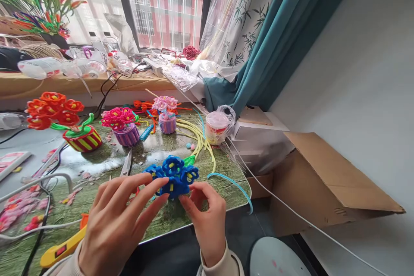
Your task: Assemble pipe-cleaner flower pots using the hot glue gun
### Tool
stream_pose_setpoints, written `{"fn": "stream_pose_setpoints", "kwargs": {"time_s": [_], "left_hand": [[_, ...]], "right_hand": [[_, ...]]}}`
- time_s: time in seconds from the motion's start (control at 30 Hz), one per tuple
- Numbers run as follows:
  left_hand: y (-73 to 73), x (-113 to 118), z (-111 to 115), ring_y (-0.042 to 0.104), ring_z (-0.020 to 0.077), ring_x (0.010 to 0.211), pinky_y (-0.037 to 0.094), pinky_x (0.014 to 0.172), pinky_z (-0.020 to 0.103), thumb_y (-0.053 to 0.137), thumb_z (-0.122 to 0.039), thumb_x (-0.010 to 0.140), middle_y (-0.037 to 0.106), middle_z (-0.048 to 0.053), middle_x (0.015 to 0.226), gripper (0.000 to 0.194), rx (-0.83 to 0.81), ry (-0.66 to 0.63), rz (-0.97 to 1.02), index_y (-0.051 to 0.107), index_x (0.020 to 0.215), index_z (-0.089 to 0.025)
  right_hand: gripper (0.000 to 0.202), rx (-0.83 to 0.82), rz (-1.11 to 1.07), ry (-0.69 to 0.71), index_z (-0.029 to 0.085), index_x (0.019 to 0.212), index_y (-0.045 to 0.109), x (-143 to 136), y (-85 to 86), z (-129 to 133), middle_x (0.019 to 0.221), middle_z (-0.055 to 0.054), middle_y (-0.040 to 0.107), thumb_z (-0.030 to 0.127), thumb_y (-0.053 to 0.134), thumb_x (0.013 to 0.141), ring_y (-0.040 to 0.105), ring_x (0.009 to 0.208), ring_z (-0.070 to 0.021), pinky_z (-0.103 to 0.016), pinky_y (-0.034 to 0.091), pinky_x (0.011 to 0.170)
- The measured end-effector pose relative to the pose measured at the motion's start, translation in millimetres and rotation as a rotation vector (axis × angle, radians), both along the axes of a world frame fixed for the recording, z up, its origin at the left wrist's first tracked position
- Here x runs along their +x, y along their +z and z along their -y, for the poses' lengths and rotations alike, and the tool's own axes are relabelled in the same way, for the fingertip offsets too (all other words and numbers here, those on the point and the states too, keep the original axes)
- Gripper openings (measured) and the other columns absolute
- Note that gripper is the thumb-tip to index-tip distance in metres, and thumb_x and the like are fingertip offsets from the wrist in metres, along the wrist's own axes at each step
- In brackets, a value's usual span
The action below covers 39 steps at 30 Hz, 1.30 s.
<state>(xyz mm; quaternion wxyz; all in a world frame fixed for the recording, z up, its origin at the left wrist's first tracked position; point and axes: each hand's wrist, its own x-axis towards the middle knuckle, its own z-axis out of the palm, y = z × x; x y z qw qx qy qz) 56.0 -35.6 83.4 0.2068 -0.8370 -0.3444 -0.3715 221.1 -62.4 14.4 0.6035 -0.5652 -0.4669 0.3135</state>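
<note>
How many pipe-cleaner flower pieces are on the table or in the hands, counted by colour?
Red flowers in striped pot: 1
Deep pink flowers in purple pot: 1
Pale pink flowers in purple pot: 1
Blue flower cluster, held by left hand and right hand: 1
Total: 4

We see blue flower cluster [174, 177]: fuzzy pipe-cleaner pile, matt. Tabletop [155, 148]: glossy, mirror-like, printed grass picture under smooth sheet. We note scissors [127, 164]: bright bare metal blades. Striped pot [83, 139] and purple pot [128, 135]: same fuzzy wound stems. Cardboard box [326, 181]: matt brown, rough cut edge. Curtain [274, 30]: teal woven cloth, matt. Cup [217, 126]: wrapped in thin shiny plastic bag. Yellow knife [60, 250]: smooth plastic.
</note>
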Motion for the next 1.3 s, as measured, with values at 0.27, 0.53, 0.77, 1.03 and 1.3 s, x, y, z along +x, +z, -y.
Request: {"fn": "stream_pose_setpoints", "kwargs": {"time_s": [0.27, 0.53, 0.77, 1.03, 1.3], "left_hand": [[-2.5, -0.7, 2.0, 0.061, 0.0202, 0.08, 0.044, 0.076, 0.037, 0.066, -0.008, 0.088, 0.065, 0.007, 0.094, 0.025, 0.006, 0.0, -0.017, 0.066, 0.112, -0.017], [-4.0, -2.2, 1.2, 0.062, 0.0199, 0.083, 0.044, 0.076, 0.036, 0.068, -0.008, 0.087, 0.066, 0.007, 0.095, 0.026, -0.006, -0.004, -0.037, 0.067, 0.111, -0.019], [-2.8, -0.6, 1.9, 0.062, 0.0186, 0.08, 0.043, 0.074, 0.034, 0.065, -0.009, 0.09, 0.068, 0.006, 0.092, 0.021, -0.002, 0.002, -0.018, 0.069, 0.107, -0.02], [-4.7, -0.8, 0.5, 0.062, 0.0188, 0.082, 0.043, 0.077, 0.034, 0.066, -0.007, 0.088, 0.067, 0.006, 0.093, 0.023, -0.021, -0.024, -0.002, 0.069, 0.108, -0.018], [-5.7, -4.4, -0.4, 0.063, 0.019, 0.084, 0.045, 0.079, 0.035, 0.068, -0.007, 0.086, 0.068, 0.006, 0.096, 0.029, -0.058, -0.02, -0.023, 0.068, 0.113, -0.02]], "right_hand": [[0.038, -0.114, -0.188, 0.193, 0.017, 0.079, 0.076, -2.5, -6.3, -3.1, 0.066, -0.002, 0.066, 0.054, 0.073, 0.08, 0.054, 0.057, -0.0148, -0.026, 0.046, 0.054], [0.035, -0.096, -0.165, 0.163, 0.017, 0.077, 0.075, -3.0, -4.0, -3.0, 0.062, -0.002, 0.064, 0.051, 0.074, 0.081, 0.052, 0.055, -0.014, -0.024, 0.043, 0.05], [0.032, -0.11, -0.186, 0.173, 0.017, 0.076, 0.074, -1.2, -7.2, -1.4, 0.06, -0.001, 0.061, 0.05, 0.076, 0.078, 0.05, 0.054, -0.0133, -0.024, 0.041, 0.05], [0.03, -0.075, -0.159, 0.161, 0.018, 0.074, 0.074, -0.6, -5.4, -2.5, 0.061, -0.001, 0.064, 0.047, 0.074, 0.081, 0.053, 0.054, -0.0137, -0.023, 0.044, 0.05], [0.027, -0.108, -0.176, 0.167, 0.018, 0.075, 0.073, -0.8, -3.0, -1.1, 0.061, 0.0, 0.062, 0.044, 0.074, 0.08, 0.048, 0.055, -0.0132, -0.023, 0.04, 0.05]]}}
